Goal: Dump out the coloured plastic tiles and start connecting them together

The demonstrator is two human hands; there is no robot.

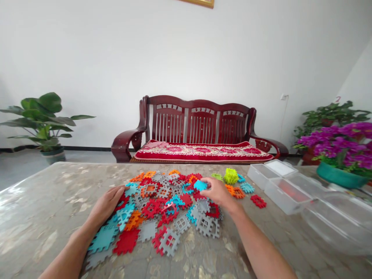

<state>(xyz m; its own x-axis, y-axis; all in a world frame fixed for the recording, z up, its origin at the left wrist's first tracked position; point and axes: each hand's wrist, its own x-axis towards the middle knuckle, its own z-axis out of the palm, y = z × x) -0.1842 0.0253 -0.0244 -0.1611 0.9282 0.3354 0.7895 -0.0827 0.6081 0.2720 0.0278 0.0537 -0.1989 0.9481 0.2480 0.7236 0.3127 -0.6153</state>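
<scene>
Several flat toothed plastic tiles (162, 213) in red, grey, teal and orange lie spread in a heap on a marbled table (43, 217). My left hand (106, 203) lies flat with fingers stretched out on the left side of the heap, resting on red and teal tiles. My right hand (216, 192) reaches over the far right of the heap and pinches a teal tile (200, 185) between thumb and fingers. A lime-green assembled cluster of tiles (231, 176) sits just beyond that hand, with loose teal, orange and red tiles around it.
Clear plastic boxes (280, 186) and a lid stand on the table at the right, beside a teal pot of purple flowers (340, 155). A red wooden bench (197, 135) stands against the far wall, with a leafy potted plant (46, 124) at the left.
</scene>
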